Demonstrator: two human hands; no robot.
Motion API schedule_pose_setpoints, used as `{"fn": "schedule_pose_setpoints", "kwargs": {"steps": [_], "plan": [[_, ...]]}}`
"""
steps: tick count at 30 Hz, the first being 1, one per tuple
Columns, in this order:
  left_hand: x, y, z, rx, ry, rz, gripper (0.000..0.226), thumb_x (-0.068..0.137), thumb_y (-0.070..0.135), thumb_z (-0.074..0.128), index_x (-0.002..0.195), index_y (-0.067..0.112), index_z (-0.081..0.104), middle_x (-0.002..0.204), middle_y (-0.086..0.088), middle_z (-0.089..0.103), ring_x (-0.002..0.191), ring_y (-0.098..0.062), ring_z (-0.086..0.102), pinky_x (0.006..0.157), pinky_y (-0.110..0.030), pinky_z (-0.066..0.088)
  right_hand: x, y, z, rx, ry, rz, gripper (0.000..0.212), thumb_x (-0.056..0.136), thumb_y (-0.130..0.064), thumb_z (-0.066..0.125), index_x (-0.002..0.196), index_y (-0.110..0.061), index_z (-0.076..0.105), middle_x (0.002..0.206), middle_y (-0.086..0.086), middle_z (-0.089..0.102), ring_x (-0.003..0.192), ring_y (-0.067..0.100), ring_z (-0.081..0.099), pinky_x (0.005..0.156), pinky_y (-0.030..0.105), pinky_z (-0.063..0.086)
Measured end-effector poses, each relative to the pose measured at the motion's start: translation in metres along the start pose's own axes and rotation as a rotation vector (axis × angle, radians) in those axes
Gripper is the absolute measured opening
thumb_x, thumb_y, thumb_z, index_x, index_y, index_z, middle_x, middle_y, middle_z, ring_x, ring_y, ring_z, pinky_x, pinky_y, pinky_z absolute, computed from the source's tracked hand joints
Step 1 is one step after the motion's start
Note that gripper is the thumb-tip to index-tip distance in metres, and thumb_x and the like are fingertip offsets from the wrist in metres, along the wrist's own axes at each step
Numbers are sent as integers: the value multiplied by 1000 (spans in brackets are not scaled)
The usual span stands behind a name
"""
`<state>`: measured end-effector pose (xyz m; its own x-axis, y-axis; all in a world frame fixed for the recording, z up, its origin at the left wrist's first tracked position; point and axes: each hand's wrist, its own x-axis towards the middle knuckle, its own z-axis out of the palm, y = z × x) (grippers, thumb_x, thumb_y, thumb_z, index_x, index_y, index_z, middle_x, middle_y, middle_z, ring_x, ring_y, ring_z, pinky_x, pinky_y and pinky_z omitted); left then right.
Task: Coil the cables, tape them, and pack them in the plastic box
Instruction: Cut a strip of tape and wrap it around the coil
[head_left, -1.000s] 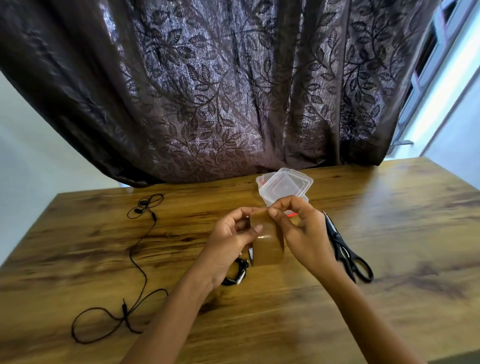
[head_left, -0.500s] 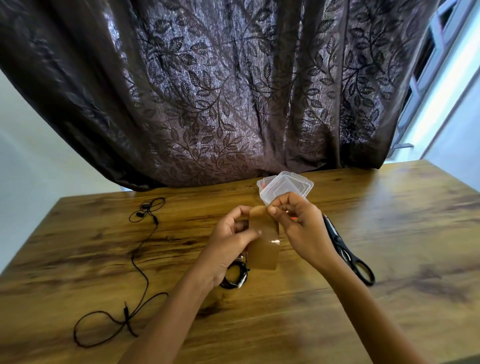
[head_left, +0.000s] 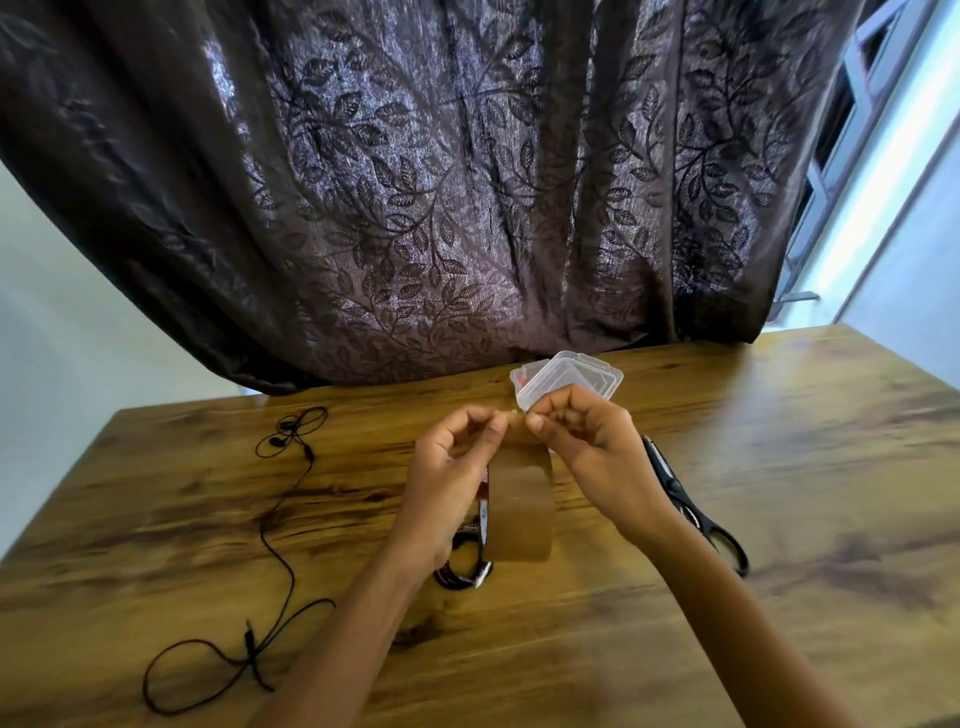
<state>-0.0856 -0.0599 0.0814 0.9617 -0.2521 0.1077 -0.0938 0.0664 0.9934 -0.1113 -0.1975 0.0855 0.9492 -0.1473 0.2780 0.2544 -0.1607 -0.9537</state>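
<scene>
Left hand (head_left: 451, 470): raised over the table's middle; thumb and forefinger curled and pinched on the top edge of the tape, other fingers loosely bent behind it
Right hand (head_left: 592, 447): level with the left and just beside it; thumb and forefinger pinched the same top edge from the other side, remaining fingers curled in toward the palm
Tape (head_left: 519, 512): brown roll, held upright off the table between both hands, its broad band toward the camera; a pale core edge showed on its left side; the loose end sat somewhere under the fingertips, could not tell exactly where
Coil (head_left: 457, 578): black cable already wound up, lying on the table just below the tape, partly hidden by the left wrist; a silvery plug stuck out at its right
Earphones (head_left: 274, 441): black, not coiled, strung loosely down the table's left side; buds at the far end, jack near the front loop; well apart from both hands
Box (head_left: 571, 376): clear plastic, at the far edge near the curtain, just beyond the right hand's knuckles; its clear lid lay askew on top; something red showed through at the left, could not tell what
Scissors (head_left: 675, 488): black, flat on the table right of the right hand, blades away from the camera, handles nearer; partly hidden by the wrist
Table (head_left: 779, 467): wood, dark grain
Curtain (head_left: 415, 208): dark, leaf pattern, hanging behind the table
Window (head_left: 857, 130): far right, beside the curtain
</scene>
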Motion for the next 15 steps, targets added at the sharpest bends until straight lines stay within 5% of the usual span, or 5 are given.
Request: {"fn": "schedule_pose_setpoints", "kwargs": {"steps": [3,5,11,15], "plan": [[-1,-2,1,21,2,24,11,88,20,57,84,21,67,79,8,69,76,-5,64,66,-25,52,2,-4,-3,43,-48,87,4,86,-4,59,83,-7,61,72,12,55,71,20,49,65,28,40],[-1,-2,2,34,-11,34,12,89,20,56,82,22,66,77,9,69,75,-4,63,64,-23,52,3,-7,-5,36,-64,129,9,87,-3,55,82,-7,61,69,7,54,70,17,48,66,24,38],[-2,-2,5,7,69,-47,15,92,23,54,79,22,62,61,15,64,56,5,57,46,-14,44,9,-10,-18,165,44,229,30,85,-37,47,82,-12,63,77,3,69,71,14,58,73,32,45],[-1,1,5,-8,105,-65,13,91,23,54,82,18,62,60,13,63,54,5,56,45,-12,44,0,12,-29,72,175,281,24,94,-27,49,82,-11,64,76,2,69,69,11,60,66,24,48]]}}
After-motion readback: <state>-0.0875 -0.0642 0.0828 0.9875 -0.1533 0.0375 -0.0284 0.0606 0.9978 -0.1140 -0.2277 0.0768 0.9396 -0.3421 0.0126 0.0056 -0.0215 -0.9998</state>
